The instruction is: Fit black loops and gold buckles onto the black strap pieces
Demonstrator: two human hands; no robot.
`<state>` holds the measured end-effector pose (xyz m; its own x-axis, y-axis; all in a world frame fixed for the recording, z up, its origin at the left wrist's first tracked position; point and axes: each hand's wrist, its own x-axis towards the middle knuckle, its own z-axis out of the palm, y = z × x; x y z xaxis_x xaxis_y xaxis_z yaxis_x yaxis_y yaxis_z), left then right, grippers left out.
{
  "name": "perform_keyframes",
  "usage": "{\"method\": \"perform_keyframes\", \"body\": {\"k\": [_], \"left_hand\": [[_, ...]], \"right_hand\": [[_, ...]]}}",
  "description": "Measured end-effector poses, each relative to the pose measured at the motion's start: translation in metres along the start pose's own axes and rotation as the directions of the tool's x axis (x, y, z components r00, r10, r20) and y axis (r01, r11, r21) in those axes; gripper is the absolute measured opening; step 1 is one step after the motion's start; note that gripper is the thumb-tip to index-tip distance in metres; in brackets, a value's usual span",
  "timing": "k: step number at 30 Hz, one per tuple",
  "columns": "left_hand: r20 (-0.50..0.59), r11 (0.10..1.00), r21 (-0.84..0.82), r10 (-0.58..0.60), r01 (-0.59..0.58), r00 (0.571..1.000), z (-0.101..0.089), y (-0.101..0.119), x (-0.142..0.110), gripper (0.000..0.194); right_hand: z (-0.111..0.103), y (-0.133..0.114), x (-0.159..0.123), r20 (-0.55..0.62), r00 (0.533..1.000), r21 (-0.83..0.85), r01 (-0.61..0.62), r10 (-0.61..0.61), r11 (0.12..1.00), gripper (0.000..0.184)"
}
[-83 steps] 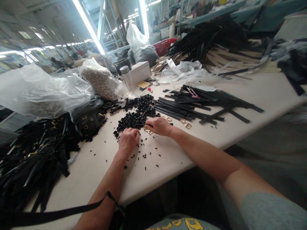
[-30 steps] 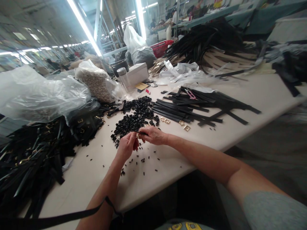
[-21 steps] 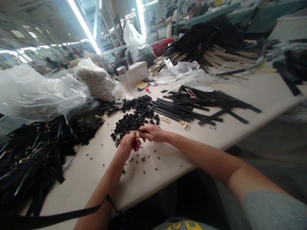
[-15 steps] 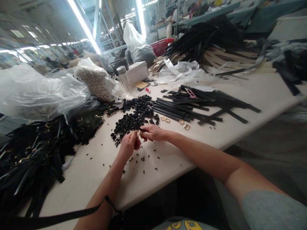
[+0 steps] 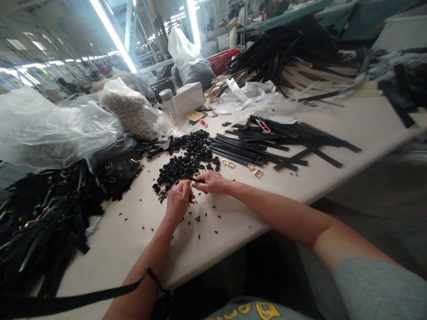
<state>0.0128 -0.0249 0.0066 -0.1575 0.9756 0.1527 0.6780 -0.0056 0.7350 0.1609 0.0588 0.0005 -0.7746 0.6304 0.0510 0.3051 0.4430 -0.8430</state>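
My left hand (image 5: 178,198) is closed, thumb and fingers pinched around what looks like a small gold buckle, mostly hidden by the fingers. Against it, my right hand (image 5: 214,182) pinches a short black strap (image 5: 197,180) whose end meets the left fingertips. Both hands are just above the table, nearly touching. Directly beyond them spreads a pile of small black strap loops (image 5: 182,166). Several loose gold buckles (image 5: 228,163) lie to the right of the pile. Tiny black pieces (image 5: 198,218) are scattered on the table in front of my hands.
Flat black straps (image 5: 247,149) lie at right, with pink-handled snips (image 5: 264,126) on top. A heap of buckled straps (image 5: 50,209) covers the left side. Behind stand plastic bags (image 5: 60,126), a bottle (image 5: 171,106), a white box (image 5: 190,98) and a red basket (image 5: 223,61).
My hands stay together, with the fingers shifting slightly and drawing closer around the piece. Less gold shows between them. The whole view has shifted a little.
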Motion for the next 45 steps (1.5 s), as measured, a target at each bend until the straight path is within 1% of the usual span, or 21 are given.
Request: {"method": "perform_keyframes", "body": {"k": [3,6,8,11,13,14,15,17,19,20,21,22,23,25,27,28,31,33,38,42,45], "left_hand": [[-0.014,0.996,0.08,0.036,-0.035,0.999,0.001,0.001,0.0,0.045],[-0.012,0.988,0.152,0.039,-0.037,0.999,0.001,0.001,0.0,0.044],[0.014,0.981,0.191,0.029,-0.031,0.999,0.001,0.0,0.001,0.044],[0.051,0.964,0.265,0.002,-0.016,0.999,0.0,-0.002,0.003,0.039],[0.015,0.946,0.324,-0.018,0.012,1.0,0.0,-0.004,0.004,0.035],[-0.006,0.947,0.321,-0.027,0.027,1.0,0.001,-0.005,0.004,0.035],[-0.012,0.96,0.276,-0.041,0.043,0.999,0.001,-0.006,0.005,0.037],[0.02,0.993,0.048,-0.11,0.109,0.994,0.002,-0.008,0.006,0.042],[0.099,0.947,-0.228,-0.208,0.226,0.973,0.003,-0.01,0.007,0.043],[0.129,0.91,-0.313,-0.244,0.273,0.961,0.004,-0.011,0.007,0.042],[0.138,0.894,-0.342,-0.257,0.29,0.956,0.004,-0.011,0.007,0.041],[0.127,0.909,-0.317,-0.244,0.272,0.961,0.004,-0.011,0.007,0.041],[0.098,0.942,-0.247,-0.207,0.225,0.973,0.003,-0.011,0.007,0.041],[0.034,0.995,-0.043,-0.088,0.09,0.996,0.002,-0.01,0.005,0.042],[0.012,0.995,0.096,-0.003,0.002,1.0,0.001,-0.008,0.005,0.041],[0.011,0.994,0.106,0.002,-0.003,1.0,0.0,-0.009,0.004,0.041],[0.029,0.998,-0.003,-0.06,0.06,0.998,0.001,-0.012,0.005,0.045],[0.042,0.991,-0.09,-0.093,0.096,0.995,0.003,-0.015,0.006,0.045],[0.075,0.958,-0.239,-0.142,0.156,0.987,0.005,-0.022,0.008,0.038],[0.106,0.936,-0.29,-0.174,0.198,0.979,0.005,-0.018,0.008,0.037],[0.137,0.913,-0.327,-0.21,0.244,0.968,0.003,-0.014,0.006,0.041]], "right_hand": [[0.004,-0.003,0.0,-0.031,0.999,-0.093,0.008,-0.011,0.996,0.026],[0.006,-0.007,-0.001,-0.086,0.996,-0.244,-0.017,-0.004,0.97,0.025],[0.008,-0.008,-0.003,-0.117,0.993,-0.369,-0.015,-0.03,0.929,0.024],[0.011,-0.01,-0.005,-0.123,0.989,-0.531,0.003,-0.08,0.847,0.025],[0.014,-0.009,-0.006,-0.127,0.988,-0.573,-0.005,-0.082,0.82,0.025],[0.014,-0.008,-0.005,-0.14,0.988,-0.564,-0.023,-0.068,0.825,0.025],[0.013,-0.007,-0.004,-0.157,0.987,-0.53,-0.045,-0.046,0.847,0.025],[0.011,-0.004,-0.001,-0.165,0.986,-0.392,-0.072,0.007,0.917,0.026],[0.007,-0.001,0.002,-0.115,0.993,-0.215,-0.049,0.025,0.975,0.028],[0.005,0.0,0.002,-0.083,0.996,-0.157,-0.025,0.012,0.987,0.028],[0.004,0.001,0.002,-0.068,0.998,-0.142,-0.006,-0.004,0.99,0.028],[0.004,0.001,0.002,-0.074,0.997,-0.175,0.005,-0.018,0.985,0.028],[0.005,0.0,0.001,-0.095,0.995,-0.242,0.009,-0.033,0.97,0.027],[0.007,-0.004,-0.002,-0.147,0.986,-0.405,0.014,-0.08,0.914,0.024],[0.008,-0.008,-0.004,-0.162,0.98,-0.501,0.018,-0.114,0.865,0.024],[0.007,-0.01,-0.005,-0.16,0.981,-0.518,0.011,-0.11,0.855,0.023],[0.004,-0.01,-0.005,-0.191,0.981,-0.52,-0.068,-0.039,0.851,0.023],[0.002,-0.008,-0.005,-0.203,0.979,-0.508,-0.085,-0.024,0.857,0.024],[0.003,-0.005,-0.004,-0.139,0.986,-0.525,0.006,-0.093,0.851,0.026],[0.004,-0.005,-0.005,-0.206,0.971,-0.535,-0.009,-0.121,0.845,0.03],[0.005,-0.007,-0.008,-0.172,0.975,-0.562,0.022,-0.143,0.827,0.028]]}}
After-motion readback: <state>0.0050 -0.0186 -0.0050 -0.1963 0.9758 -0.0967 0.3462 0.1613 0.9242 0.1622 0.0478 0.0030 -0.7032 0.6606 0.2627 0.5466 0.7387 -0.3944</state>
